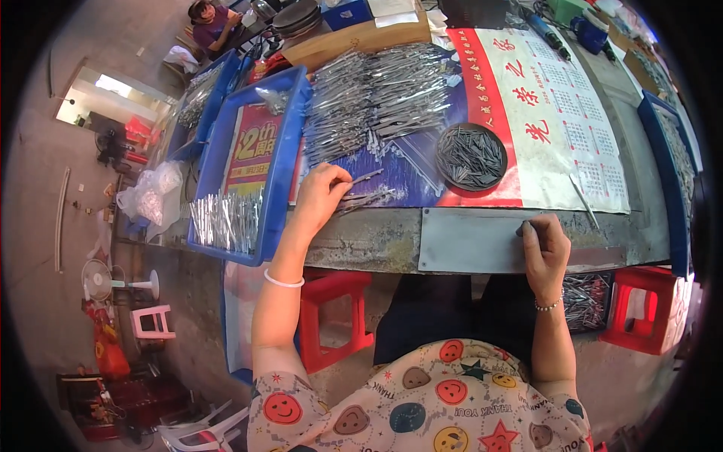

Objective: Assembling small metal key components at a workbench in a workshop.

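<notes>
My left hand (pixel 322 197) is closed in a pinch on a slim metal strip (pixel 367 177), its free end pointing right. Just below it, a small bunch of similar strips (pixel 365 200) lies at the table's edge. Beyond the hand are large rows of shiny thin metal pieces (pixel 376 94). My right hand (pixel 546 241) rests by the right part of a flat grey metal plate (pixel 471 239), thumb and finger closed on a small dark piece (pixel 520 229); its exact kind is mostly hidden. A round dish (pixel 503 175) full of dark slender pieces stands beyond the plate.
Left of the rows is a blue tray (pixel 279 181) with a pile of shiny strips (pixel 226 222). A thin pointed rod (pixel 584 201) lies on the calendar sheet (pixel 561 113). Another blue tray (pixel 663 151) borders the right. Red stools (pixel 335 316) stand below; a person (pixel 215 26) sits far left.
</notes>
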Demonstrator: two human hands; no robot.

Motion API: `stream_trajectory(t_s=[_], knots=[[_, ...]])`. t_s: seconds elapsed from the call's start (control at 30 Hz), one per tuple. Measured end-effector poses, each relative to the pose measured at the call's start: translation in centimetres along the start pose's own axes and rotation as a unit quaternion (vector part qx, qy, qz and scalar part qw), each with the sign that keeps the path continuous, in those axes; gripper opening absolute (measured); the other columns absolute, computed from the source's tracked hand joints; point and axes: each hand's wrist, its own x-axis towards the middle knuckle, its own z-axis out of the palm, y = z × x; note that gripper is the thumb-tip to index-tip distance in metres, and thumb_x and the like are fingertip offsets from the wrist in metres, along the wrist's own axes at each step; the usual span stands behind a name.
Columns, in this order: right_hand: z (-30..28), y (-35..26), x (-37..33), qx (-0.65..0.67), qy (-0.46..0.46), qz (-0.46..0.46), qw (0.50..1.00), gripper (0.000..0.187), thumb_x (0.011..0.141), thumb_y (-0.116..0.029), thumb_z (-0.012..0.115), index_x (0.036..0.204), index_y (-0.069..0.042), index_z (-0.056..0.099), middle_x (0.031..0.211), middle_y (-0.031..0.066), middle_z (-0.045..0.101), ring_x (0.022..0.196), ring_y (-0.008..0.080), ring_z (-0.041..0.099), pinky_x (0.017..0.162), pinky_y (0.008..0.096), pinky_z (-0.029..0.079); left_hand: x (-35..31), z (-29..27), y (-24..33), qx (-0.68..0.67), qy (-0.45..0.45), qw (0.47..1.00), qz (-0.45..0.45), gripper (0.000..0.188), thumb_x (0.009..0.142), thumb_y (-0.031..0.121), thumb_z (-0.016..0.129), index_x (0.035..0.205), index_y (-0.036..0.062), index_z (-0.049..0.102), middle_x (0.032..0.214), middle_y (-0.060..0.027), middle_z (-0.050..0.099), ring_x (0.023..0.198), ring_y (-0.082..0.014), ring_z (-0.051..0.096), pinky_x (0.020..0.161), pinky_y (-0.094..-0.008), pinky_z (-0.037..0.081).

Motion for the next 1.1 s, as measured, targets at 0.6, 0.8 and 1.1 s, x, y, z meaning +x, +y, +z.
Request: stream_trajectory(t_s=[0.6, 0.8, 1.1], knots=[[-0.2, 0.1, 0.2, 0.004, -0.017, 0.02, 1.0, 0.006, 0.086, -0.004, 0.06, 0.087, 0.001, 0.057, 0.065, 0.0054, 0.054, 0.057, 0.0089, 0.05, 0.054, 0.0243, 0.041, -5.6, -1.0, 4.7, -0.188, 0.104, 0.976, -0.034, 0.002, 0.09, 0.001, 0.055, 0.091, 0.0006, 0.053, 0.082, -0.0073, 0.061, 0.078, -0.0152, 0.061, 0.07, -0.0271, 0.047], [-0.4, -2.5, 4.2, -0.048, -0.137, -0.017, 0.989, 0.01, 0.085, -0.006, 0.061, 0.092, 0.0, 0.057, 0.076, 0.0142, 0.061, 0.064, 0.0246, 0.06, 0.059, 0.0317, 0.047, -14.0, 2.0, 9.1, -0.573, -0.005, 0.808, -0.133, 0.03, 0.09, 0.003, 0.056, 0.119, -0.0007, 0.05, 0.089, -0.0074, 0.06, 0.076, -0.0174, 0.063, 0.07, -0.0251, 0.049], [4.9, -0.9, 11.9, -0.366, -0.238, -0.156, 0.886, 0.011, 0.077, -0.005, 0.056, 0.087, -0.001, 0.056, 0.087, 0.0179, 0.062, 0.085, 0.0352, 0.061, 0.076, 0.0437, 0.048, -18.6, 6.4, 12.8, -0.745, -0.137, 0.645, -0.102, 0.028, 0.096, 0.007, 0.05, 0.122, -0.0014, 0.046, 0.095, -0.0079, 0.056, 0.083, -0.0171, 0.062, 0.075, -0.0281, 0.05]])
